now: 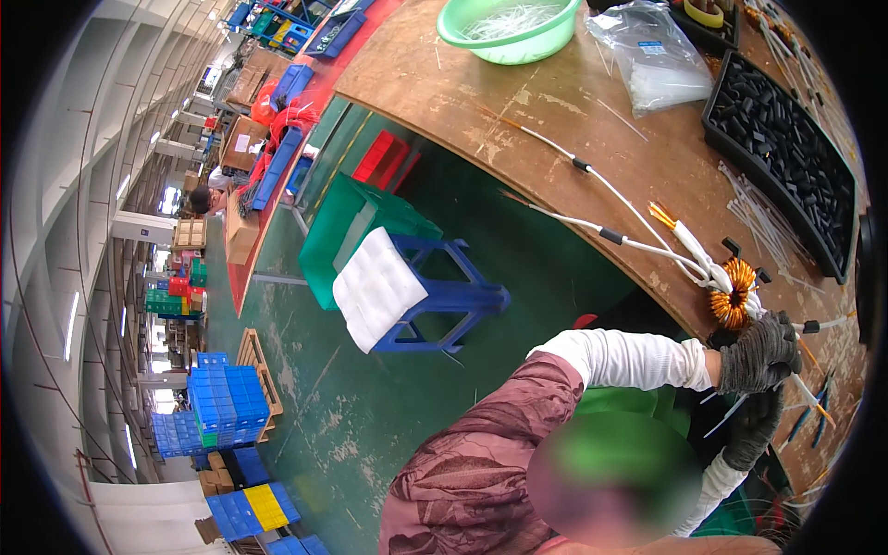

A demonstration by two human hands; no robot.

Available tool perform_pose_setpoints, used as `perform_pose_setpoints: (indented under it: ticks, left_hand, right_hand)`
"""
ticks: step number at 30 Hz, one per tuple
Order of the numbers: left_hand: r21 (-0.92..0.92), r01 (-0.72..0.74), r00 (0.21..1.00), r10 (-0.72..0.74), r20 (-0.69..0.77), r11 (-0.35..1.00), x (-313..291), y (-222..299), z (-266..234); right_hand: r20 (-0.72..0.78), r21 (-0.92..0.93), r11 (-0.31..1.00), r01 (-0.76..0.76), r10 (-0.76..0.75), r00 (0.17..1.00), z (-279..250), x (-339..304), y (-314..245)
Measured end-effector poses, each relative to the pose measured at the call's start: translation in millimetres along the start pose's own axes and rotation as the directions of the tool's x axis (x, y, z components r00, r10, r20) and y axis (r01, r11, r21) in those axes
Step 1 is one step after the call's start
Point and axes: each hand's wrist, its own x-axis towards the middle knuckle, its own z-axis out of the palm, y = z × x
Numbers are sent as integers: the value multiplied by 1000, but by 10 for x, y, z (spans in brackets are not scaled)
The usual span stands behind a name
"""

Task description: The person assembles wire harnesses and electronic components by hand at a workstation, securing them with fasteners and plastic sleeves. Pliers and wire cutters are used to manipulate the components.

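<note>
My left hand, in a dark grey glove, is closed around white cables at the right edge of the workbench. A toroidal coil wound with copper wire sits against the cables, just beyond the left hand. My right hand, also gloved, is just below the left one at the bench edge. Its fingers look curled, but what they hold is hidden. Thin white strips stick out beside it. Two cable leads with black sleeves stretch left across the bench, their ends bare.
A black tray of small black sleeves stands at the right, with loose white cable ties beside it. Farther back are a clear plastic bag and a green basin. A blue stool with a white pad stands left of the bench.
</note>
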Motion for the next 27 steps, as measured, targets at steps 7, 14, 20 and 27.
perform_pose_setpoints:
  ticks: [7, 14, 20, 27]
  left_hand:
    - [-54, -67, 969, 78, 234, 996, 181, 187, -310]
    - [27, -103, 911, 83, 403, 994, 209, 225, -395]
    - [-23, -68, 900, 72, 430, 997, 78, 249, -335]
    - [139, -509, 764, 371, 527, 850, 91, 313, -440]
  right_hand:
    - [241, 823, 501, -269, 122, 963, 522, -95, -501]
    - [130, 579, 788, -208, 162, 978, 693, -148, -952]
    - [-19, 21, 987, 157, -156, 988, 575, -241, -940]
    - [116, 154, 982, 109, -128, 985, 603, -286, -989]
